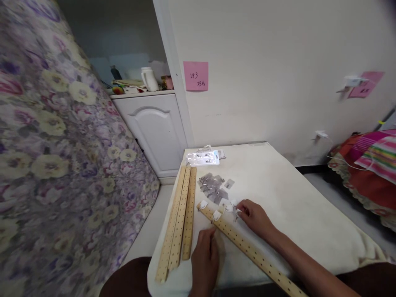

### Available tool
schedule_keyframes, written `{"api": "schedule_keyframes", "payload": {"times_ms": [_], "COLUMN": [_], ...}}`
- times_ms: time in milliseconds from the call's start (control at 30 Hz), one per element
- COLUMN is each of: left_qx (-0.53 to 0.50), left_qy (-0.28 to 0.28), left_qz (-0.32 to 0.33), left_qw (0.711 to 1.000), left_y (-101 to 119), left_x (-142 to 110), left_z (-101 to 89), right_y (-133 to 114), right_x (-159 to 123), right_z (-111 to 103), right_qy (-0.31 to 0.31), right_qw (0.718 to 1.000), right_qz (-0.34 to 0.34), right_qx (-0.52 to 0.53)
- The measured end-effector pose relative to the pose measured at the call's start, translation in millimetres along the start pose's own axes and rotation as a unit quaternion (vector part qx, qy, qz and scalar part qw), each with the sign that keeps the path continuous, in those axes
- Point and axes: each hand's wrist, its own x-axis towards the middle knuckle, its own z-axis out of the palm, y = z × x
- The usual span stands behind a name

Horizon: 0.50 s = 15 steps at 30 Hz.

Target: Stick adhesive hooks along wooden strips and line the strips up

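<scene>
A light wooden strip with rows of small holes [247, 247] lies slantwise on the table between my hands. Near its far end sit a white tag [203, 204] and another white tag with a small metal piece [216, 215]. My left hand [204, 260] is closed, its fingertips at the strip's left edge; whatever is in them is hidden. On the right of the strip, my right hand [255, 217] pinches a small white tag [238, 212], partly covered by the fingers. More white tags [228, 207] lie just left of those fingers.
Several perforated wooden strips [179, 218] lie along the table's left side. A pile of small clear packets [212, 185] and a clear plastic package [202, 158] are farther back. The cream-covered table [278, 181] meets the wall; a flowered curtain [77, 165] hangs left.
</scene>
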Motion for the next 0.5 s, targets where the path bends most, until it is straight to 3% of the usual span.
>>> {"api": "schedule_keyframes", "payload": {"times_ms": [100, 200, 367, 500], "left_qx": [0.010, 0.026, 0.026, 0.000], "left_qy": [0.001, -0.013, -0.062, -0.053], "left_qz": [0.004, 0.013, 0.056, 0.031], "left_qw": [1.000, 0.999, 0.996, 0.998], "left_y": [2.4, 7.2, 18.3, 22.6], "left_x": [-0.2, -3.9, -16.0, -18.5], "left_z": [0.3, 2.2, 12.6, 18.3], "right_y": [9.4, 14.9, 16.3, 15.0], "right_x": [-10.1, -20.3, -24.8, -18.8], "right_z": [1.7, 11.0, 19.1, 20.5], "right_qy": [-0.077, -0.121, -0.138, -0.151], "right_qw": [0.975, 0.942, 0.930, 0.928], "right_qz": [0.064, 0.095, 0.104, 0.109], "right_qx": [0.197, 0.299, 0.324, 0.322]}}
